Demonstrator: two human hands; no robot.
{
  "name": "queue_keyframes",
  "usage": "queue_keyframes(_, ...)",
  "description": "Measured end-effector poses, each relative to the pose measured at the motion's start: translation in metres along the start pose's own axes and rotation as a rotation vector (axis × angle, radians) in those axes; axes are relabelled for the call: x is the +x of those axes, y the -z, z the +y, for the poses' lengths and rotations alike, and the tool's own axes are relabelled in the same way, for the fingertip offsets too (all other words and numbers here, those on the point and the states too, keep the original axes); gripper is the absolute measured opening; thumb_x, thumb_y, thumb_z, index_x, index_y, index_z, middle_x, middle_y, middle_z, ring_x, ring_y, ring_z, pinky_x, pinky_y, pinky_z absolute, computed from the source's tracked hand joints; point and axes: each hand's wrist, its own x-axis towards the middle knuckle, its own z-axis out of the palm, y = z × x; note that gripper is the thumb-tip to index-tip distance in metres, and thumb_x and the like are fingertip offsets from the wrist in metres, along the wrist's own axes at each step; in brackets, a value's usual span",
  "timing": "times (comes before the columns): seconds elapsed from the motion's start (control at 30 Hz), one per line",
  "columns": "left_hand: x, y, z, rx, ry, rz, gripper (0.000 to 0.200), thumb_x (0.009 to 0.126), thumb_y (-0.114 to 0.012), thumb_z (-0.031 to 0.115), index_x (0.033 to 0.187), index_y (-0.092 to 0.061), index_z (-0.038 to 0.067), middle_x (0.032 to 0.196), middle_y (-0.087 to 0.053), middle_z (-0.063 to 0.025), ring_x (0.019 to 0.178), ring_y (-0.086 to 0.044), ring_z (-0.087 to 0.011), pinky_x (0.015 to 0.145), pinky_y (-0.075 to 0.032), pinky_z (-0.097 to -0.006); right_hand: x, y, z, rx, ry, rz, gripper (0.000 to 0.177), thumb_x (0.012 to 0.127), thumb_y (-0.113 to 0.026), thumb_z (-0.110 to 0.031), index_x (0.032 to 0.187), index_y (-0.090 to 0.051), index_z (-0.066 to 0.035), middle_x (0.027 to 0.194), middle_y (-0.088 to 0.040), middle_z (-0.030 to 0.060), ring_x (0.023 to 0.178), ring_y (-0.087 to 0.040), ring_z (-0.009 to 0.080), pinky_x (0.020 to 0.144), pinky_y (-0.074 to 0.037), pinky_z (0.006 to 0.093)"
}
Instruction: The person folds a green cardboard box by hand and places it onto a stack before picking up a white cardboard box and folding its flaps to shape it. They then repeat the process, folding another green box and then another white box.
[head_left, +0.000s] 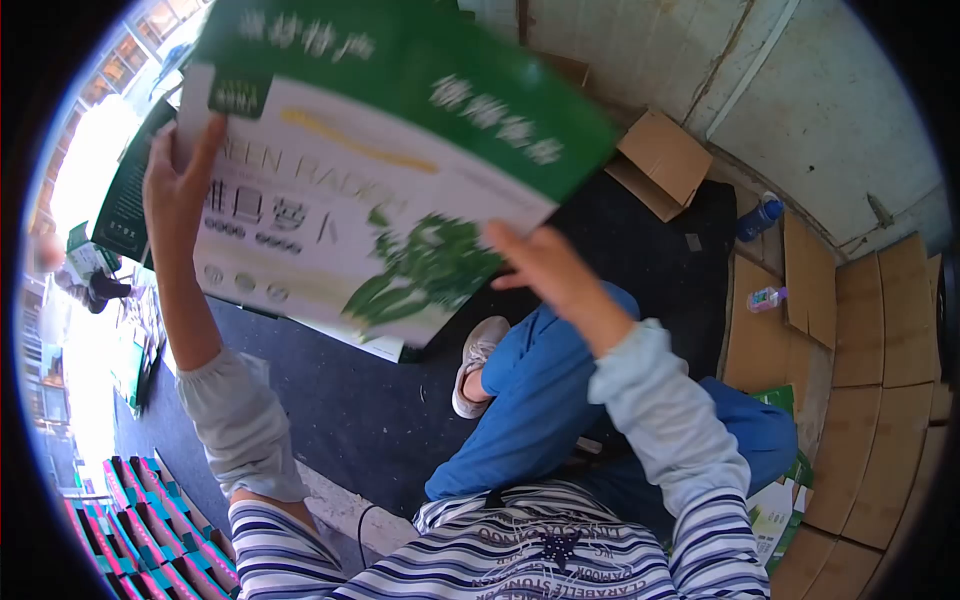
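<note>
A large green and white printed carton (330, 190) with a picture of leafy vegetables and the words "GREEN RADISH" is held up in front of me, tilted and slightly blurred. My left hand (185, 185) is closed on its left edge, thumb on the printed face and the other fingers partly hidden behind. At the lower right edge, my right hand (550, 265) is closed on the carton, fingertips overlapping the printed side. Motion smears these fingers a little. Behind the carton at left, another dark green box (128, 195) shows in part.
Under my crossed legs lies a black mat (350, 410). Pink and teal cartons (150, 525) stand at lower left. An open brown box (660, 165), a blue bottle (760, 215) and a small clear bottle (766, 299) are to the right, beside stacked brown cartons (860, 330).
</note>
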Motion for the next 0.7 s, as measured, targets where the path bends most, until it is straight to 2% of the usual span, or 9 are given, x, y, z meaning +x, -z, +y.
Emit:
queue_keyframes(0.07, -0.001, -0.029, -0.071, 0.052, 0.034, -0.161, 0.074, 0.078, -0.064, 0.058, 0.117, -0.055, -0.004, 0.099, -0.064, -0.0198, 0.088, -0.064, -0.027, 0.08, -0.05, -0.0352, 0.024, -0.026, 0.041, 0.008, -0.245, -0.157, 0.062, 0.089, -0.053, -0.054, 0.128, -0.05, -0.006, 0.117, -0.058, 0.0095, 0.095, -0.06, 0.0228, 0.076, -0.053, 0.0373)
queue_keyframes(0.17, -0.034, -0.083, -0.148, 0.11, 0.138, -0.37, 0.072, 0.077, -0.068, 0.053, 0.12, -0.053, -0.003, 0.106, -0.063, -0.021, 0.096, -0.063, -0.0306, 0.084, -0.049, -0.037, 0.046, -0.056, 0.103, 0.088, -0.446, -0.114, 0.053, 0.093, -0.048, -0.045, 0.127, -0.048, -0.004, 0.115, -0.059, 0.0119, 0.095, -0.061, 0.0244, 0.078, -0.051, 0.0388)
queue_keyframes(0.23, -0.07, -0.13, -0.216, 0.17, -0.171, -0.244, 0.072, 0.073, -0.073, 0.048, 0.119, -0.053, -0.004, 0.11, -0.061, -0.023, 0.102, -0.06, -0.0335, 0.088, -0.046, -0.0398, 0.067, -0.066, 0.155, 0.072, -0.576, -0.047, 0.052, 0.093, -0.048, -0.042, 0.127, -0.048, -0.002, 0.113, -0.059, 0.0142, 0.095, -0.061, 0.0242, 0.077, -0.051, 0.04)
queue_keyframes(0.33, -0.144, -0.148, -0.155, 0.276, -0.129, -0.531, 0.081, 0.068, -0.076, 0.049, 0.123, -0.049, -0.005, 0.121, -0.054, -0.0247, 0.112, -0.053, -0.0367, 0.095, -0.043, -0.0392, 0.078, -0.077, 0.188, -0.242, -0.56, -0.111, 0.053, 0.092, -0.049, -0.038, 0.128, -0.047, 0.002, 0.108, -0.06, 0.0176, 0.097, -0.061, 0.0235, 0.08, -0.051, 0.0384)
queue_keyframes(0.37, -0.185, -0.171, -0.153, 0.189, 0.028, -0.593, 0.086, 0.066, -0.078, 0.048, 0.13, -0.045, 0.001, 0.131, -0.047, -0.0235, 0.121, -0.046, -0.0375, 0.098, -0.039, -0.0468, 0.078, -0.081, 0.192, -0.369, -0.539, -0.136, 0.053, 0.091, -0.05, -0.037, 0.128, -0.047, 0.002, 0.109, -0.06, 0.0189, 0.098, -0.062, 0.0247, 0.081, -0.05, 0.0379)
queue_keyframes(0.43, -0.239, -0.167, -0.091, 0.27, -0.022, -0.802, 0.087, 0.069, -0.075, 0.047, 0.137, -0.038, 0.006, 0.141, -0.036, -0.0215, 0.13, -0.035, -0.0388, 0.102, -0.029, -0.0586, 0.071, -0.086, 0.201, -0.619, -0.488, -0.18, 0.053, 0.09, -0.052, -0.034, 0.129, -0.047, 0.002, 0.111, -0.06, 0.0214, 0.101, -0.062, 0.0272, 0.085, -0.049, 0.0369)
queue_keyframes(0.47, -0.252, -0.171, -0.083, 0.307, -0.015, -0.757, 0.087, 0.071, -0.073, 0.047, 0.139, -0.036, 0.007, 0.143, -0.032, -0.0204, 0.132, -0.03, -0.0389, 0.102, -0.026, -0.0613, 0.066, -0.09, 0.206, -0.819, -0.368, -0.125, 0.052, 0.088, -0.054, -0.03, 0.129, -0.048, 0.002, 0.111, -0.062, 0.0221, 0.102, -0.062, 0.0307, 0.088, -0.047, 0.0355)
queue_keyframes(0.53, -0.279, -0.181, -0.078, 0.374, 0.002, -0.678, 0.086, 0.075, -0.068, 0.046, 0.142, -0.031, 0.009, 0.149, -0.024, -0.0181, 0.137, -0.021, -0.0392, 0.102, -0.018, -0.0666, 0.061, -0.089, 0.201, -0.812, -0.295, -0.145, 0.05, 0.088, -0.054, -0.028, 0.127, -0.049, 0.002, 0.111, -0.063, 0.0213, 0.102, -0.061, 0.0327, 0.09, -0.046, 0.0369)
queue_keyframes(0.7, -0.275, -0.204, -0.083, 0.436, 0.109, -0.523, 0.082, 0.078, -0.064, 0.044, 0.144, -0.028, 0.011, 0.15, -0.023, -0.017, 0.138, -0.02, -0.0381, 0.104, -0.014, -0.0651, 0.038, -0.086, 0.152, -0.604, -0.185, -0.182, 0.048, 0.087, -0.056, -0.028, 0.125, -0.051, 0.002, 0.109, -0.064, 0.02, 0.101, -0.062, 0.0316, 0.088, -0.047, 0.0378)
